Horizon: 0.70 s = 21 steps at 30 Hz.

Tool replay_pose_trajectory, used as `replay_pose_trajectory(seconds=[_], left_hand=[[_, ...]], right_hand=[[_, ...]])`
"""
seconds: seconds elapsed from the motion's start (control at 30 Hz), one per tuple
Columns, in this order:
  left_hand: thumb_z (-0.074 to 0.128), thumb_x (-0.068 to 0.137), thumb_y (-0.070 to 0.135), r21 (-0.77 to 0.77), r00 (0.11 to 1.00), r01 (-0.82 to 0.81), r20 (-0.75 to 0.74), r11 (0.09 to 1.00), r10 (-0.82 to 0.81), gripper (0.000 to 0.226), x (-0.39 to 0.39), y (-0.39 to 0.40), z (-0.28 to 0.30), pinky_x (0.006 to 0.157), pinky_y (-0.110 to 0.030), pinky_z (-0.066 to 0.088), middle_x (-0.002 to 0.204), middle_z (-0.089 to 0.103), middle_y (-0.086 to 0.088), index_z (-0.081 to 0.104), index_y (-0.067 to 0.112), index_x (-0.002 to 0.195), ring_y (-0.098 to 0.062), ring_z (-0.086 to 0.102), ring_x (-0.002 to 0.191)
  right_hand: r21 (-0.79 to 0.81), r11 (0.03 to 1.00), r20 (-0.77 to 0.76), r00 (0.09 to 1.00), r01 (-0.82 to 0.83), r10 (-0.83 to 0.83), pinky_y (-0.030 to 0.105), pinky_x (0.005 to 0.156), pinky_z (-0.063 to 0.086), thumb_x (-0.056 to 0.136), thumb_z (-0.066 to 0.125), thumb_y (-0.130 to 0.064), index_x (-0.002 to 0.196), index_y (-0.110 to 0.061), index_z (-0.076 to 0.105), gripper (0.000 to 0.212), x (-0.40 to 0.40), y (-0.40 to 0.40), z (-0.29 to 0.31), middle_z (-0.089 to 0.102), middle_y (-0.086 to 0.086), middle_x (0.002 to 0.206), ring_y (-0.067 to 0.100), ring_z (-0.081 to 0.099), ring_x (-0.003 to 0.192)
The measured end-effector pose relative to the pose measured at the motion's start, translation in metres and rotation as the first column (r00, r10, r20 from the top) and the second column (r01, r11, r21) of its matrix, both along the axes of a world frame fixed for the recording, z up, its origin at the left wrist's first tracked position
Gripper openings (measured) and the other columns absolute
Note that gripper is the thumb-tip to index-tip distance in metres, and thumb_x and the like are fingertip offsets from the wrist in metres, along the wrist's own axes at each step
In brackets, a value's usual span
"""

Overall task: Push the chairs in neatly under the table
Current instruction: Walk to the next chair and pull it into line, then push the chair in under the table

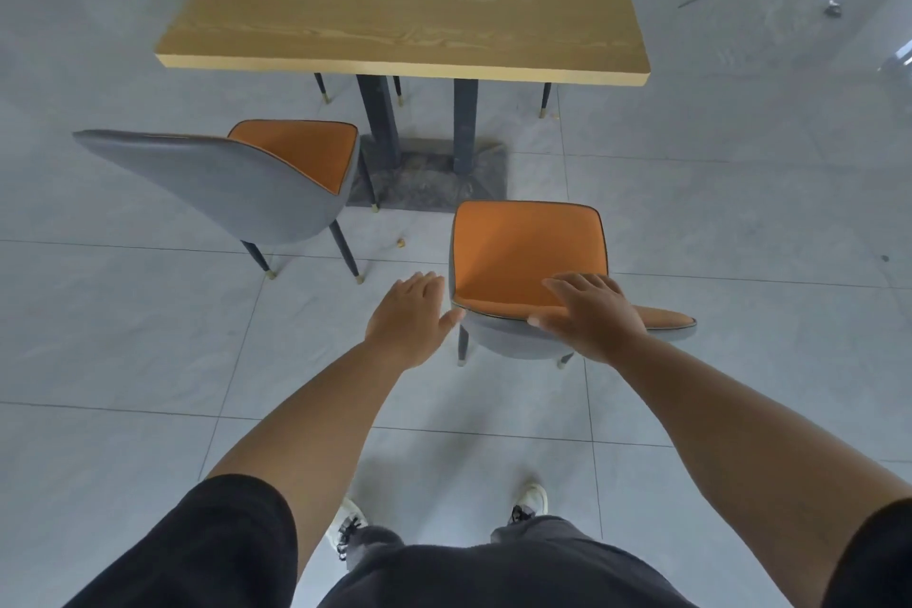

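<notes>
Both near chairs are standing clear of the bench, while the flat right hand and empty, spread left hand are reaching the centre-frame chair.

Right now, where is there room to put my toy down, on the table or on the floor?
The whole wooden table top is bare. There is open floor right of the nearer chair, and a narrower strip between it and the turned chair. It is crowded at the nearer chair's backrest, under the left hand and right hand.
</notes>
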<state>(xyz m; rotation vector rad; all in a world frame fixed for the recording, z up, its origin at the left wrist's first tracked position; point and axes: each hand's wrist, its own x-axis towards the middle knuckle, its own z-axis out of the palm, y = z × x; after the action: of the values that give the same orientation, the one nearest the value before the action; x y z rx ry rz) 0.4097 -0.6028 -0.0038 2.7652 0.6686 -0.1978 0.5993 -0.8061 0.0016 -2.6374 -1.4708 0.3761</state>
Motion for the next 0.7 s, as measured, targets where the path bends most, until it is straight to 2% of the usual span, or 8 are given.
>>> replay_pose_trajectory(seconds=[0.23,0.4,0.53,0.7], left_hand=[[0.03,0.098,0.051,0.094,0.998,-0.066,0.02,0.993,0.064,0.062,-0.113,0.114,0.015,0.113,-0.041,0.025,0.15,0.035,-0.012,0.027,0.009,0.144,-0.029,0.03,0.137],[0.028,0.099,0.05,0.158,0.994,-0.104,-0.022,0.982,0.109,0.064,-0.186,0.195,0.03,0.117,-0.042,0.017,0.154,0.029,-0.013,0.024,0.007,0.147,-0.028,0.021,0.143],[0.028,0.099,0.05,0.176,0.988,-0.15,-0.011,0.973,0.155,0.064,-0.222,0.247,0.036,0.117,-0.043,0.017,0.154,0.029,-0.011,0.024,0.008,0.147,-0.027,0.022,0.142],[0.028,0.099,0.05,0.162,0.976,-0.216,-0.004,0.963,0.219,0.062,-0.241,0.305,0.033,0.117,-0.043,0.016,0.154,0.029,-0.009,0.024,0.01,0.146,-0.026,0.021,0.143]], right_hand=[[0.093,0.996,0.045,0.999,-0.006,0.002,0.043,0.11,0.023,0.085,0.025,-0.073,0.13,-0.021,0.051,0.074,-0.09,0.131,0.002,0.052,0.001,0.138,0.022,0.04,0.131],[0.134,0.991,0.036,0.999,-0.03,0.025,0.043,0.111,0.023,0.089,0.03,-0.068,0.136,-0.018,0.046,0.071,-0.164,0.23,0.007,0.048,0.002,0.142,0.023,0.036,0.134],[0.144,0.986,0.079,0.994,-0.088,0.078,0.043,0.112,0.022,0.092,0.036,-0.063,0.139,-0.016,0.043,0.067,-0.196,0.29,0.016,0.046,0.003,0.144,0.023,0.033,0.136],[0.118,0.984,0.106,0.987,-0.131,0.119,0.043,0.112,0.023,0.091,0.034,-0.064,0.14,-0.014,0.041,0.07,-0.205,0.357,0.02,0.044,0.005,0.145,0.025,0.033,0.136]])
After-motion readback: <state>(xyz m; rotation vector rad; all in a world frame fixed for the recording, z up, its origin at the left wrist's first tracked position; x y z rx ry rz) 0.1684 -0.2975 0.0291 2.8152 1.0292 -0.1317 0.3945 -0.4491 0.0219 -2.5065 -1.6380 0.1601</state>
